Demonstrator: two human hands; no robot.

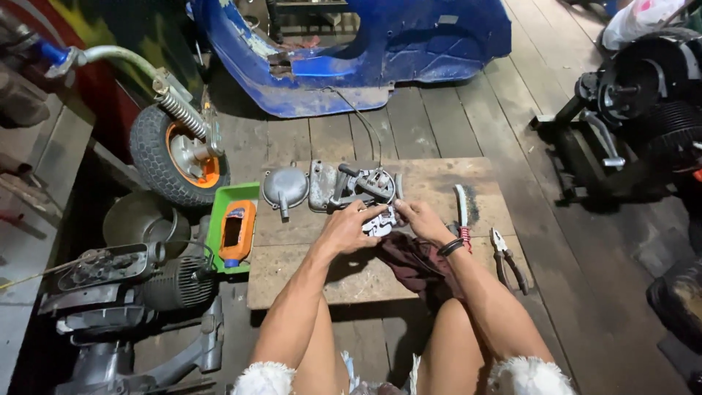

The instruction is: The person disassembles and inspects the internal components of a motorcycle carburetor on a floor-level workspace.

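My left hand (347, 228) and my right hand (420, 219) meet over a low wooden board (307, 271), both gripping a small grey metal part (380, 222). A dark red rag (409, 260) lies under the hands. Just beyond them sit a grey metal carburettor body (362, 186), a flat grey cover (320, 186) and a round grey cap (285, 188). A wire brush (461, 208) rests right of my right hand.
Pliers (507, 257) lie at the board's right edge. A green tray (219, 212) with an orange bottle (237, 230) sits on the left. A small wheel (172, 157), a blue scooter body (365, 51), and engines (124, 285) (643, 95) surround the board on the plank floor.
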